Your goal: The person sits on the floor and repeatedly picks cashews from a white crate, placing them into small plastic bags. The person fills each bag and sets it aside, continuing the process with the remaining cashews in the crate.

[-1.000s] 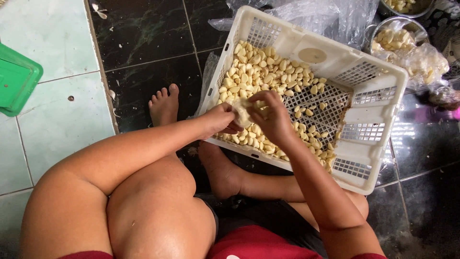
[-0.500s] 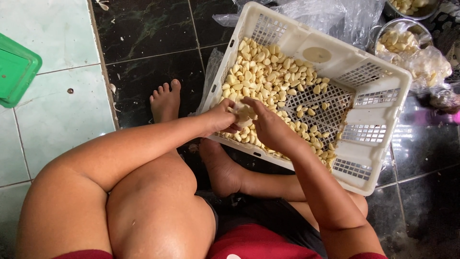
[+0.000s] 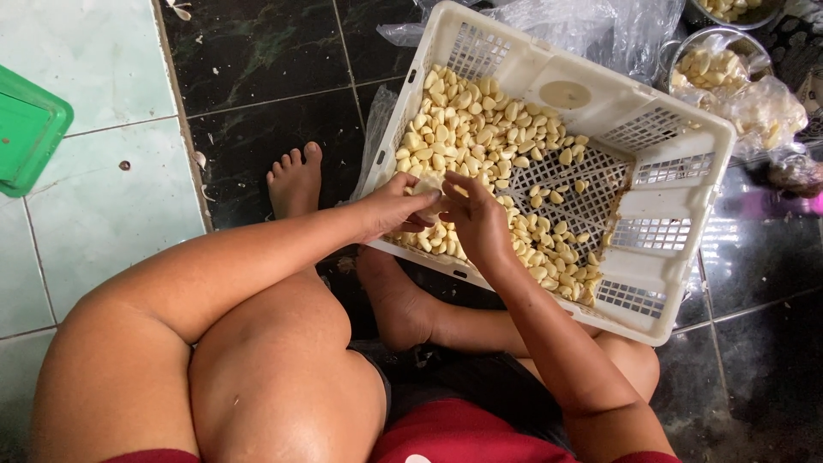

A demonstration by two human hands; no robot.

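Both hands meet over the near edge of a white plastic crate (image 3: 677,206), and between them they hold one pale garlic clove (image 3: 428,186). The left hand (image 3: 394,208) comes from the left side, and its fingers are curled and pressed on the clove from below and from the side. The right hand (image 3: 477,221) stands just beside it on the right, with the thumb and the fingers closed toward the same clove, so the two hands touch each other around it. Only a small part of the clove shows between the fingertips; how firm the pinch is, I cannot tell.

Directly under the grip and beyond it lies a heap of peeled garlic cloves (image 3: 480,129), filling the far and left part of the crate. To the right of the grip the mesh bottom of the crate is partly bare, with some cloves scattered there.

Below the grip, nearer to the person, a bare foot (image 3: 396,296) lies under the crate edge, and another bare foot (image 3: 294,178) rests on the dark tile to the left. Far to the left of the hands is a green plastic lid (image 3: 26,133) on light tile. Beyond the crate, to the upper right, are a clear plastic bag (image 3: 591,26) and a metal bowl (image 3: 716,64) with more cloves.
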